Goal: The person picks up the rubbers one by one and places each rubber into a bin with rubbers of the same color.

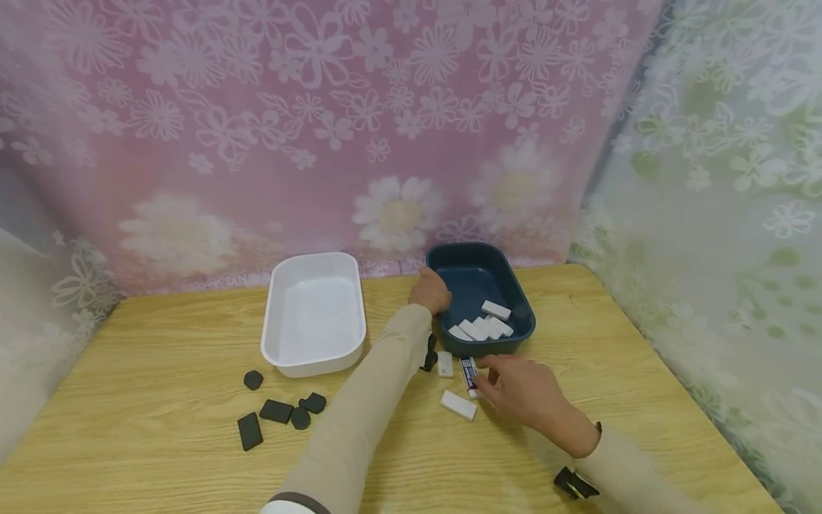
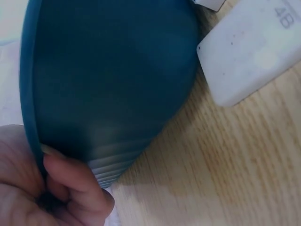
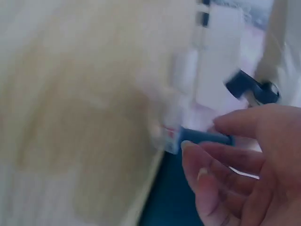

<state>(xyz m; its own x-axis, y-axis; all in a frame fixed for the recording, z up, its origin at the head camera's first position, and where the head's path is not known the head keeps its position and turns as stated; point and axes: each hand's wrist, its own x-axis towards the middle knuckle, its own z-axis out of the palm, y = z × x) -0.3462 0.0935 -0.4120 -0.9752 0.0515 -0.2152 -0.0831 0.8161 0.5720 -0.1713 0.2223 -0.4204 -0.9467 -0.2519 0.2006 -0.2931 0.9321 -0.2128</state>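
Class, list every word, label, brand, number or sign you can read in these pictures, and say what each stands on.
"4B": on the white block beside the dark blue bin, in the left wrist view.
Printed sleeve by the right hand: lettering too small or blurred to read.
No other text is legible.

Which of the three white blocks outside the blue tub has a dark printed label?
The labelled block beside the right hand. Its label covers most of the visible top; the left block and front block look almost entirely white.
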